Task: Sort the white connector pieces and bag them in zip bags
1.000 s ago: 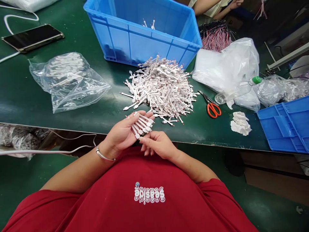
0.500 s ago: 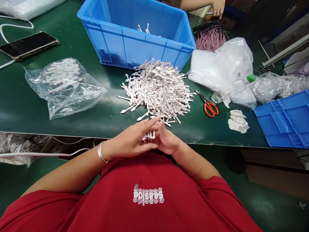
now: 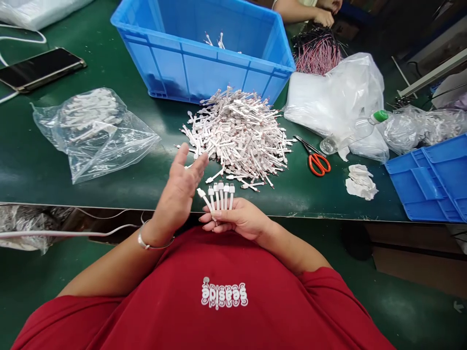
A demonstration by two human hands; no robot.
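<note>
My right hand [image 3: 242, 218] is closed on several short white USB cables [image 3: 221, 194] at the table's near edge. They are fanned out, plugs pointing away from me, with their lower ends hidden by my thumb and fingers. My left hand [image 3: 178, 194], with a silver bangle at the wrist, is raised just left of them. Its fingers are extended and apart, and nothing shows in it. A heap of the same white cables [image 3: 242, 136] lies on the green table beyond both hands, a few of them loose at its front.
Behind the heap stands a blue bin [image 3: 215, 70] with some cables inside. A clear bag of cables [image 3: 97, 131] and a phone [image 3: 42, 70] lie left. Orange-handled scissors [image 3: 318, 163], plastic bags [image 3: 335, 102] and another blue bin [image 3: 434, 177] are right. A co-worker's hands [image 3: 324, 14] handle red-black wires [image 3: 317, 53].
My hands, together around the cables before, have separated. My left hand has moved left and up and opened, while my right hand keeps the cables, now fanned and in plain sight.
</note>
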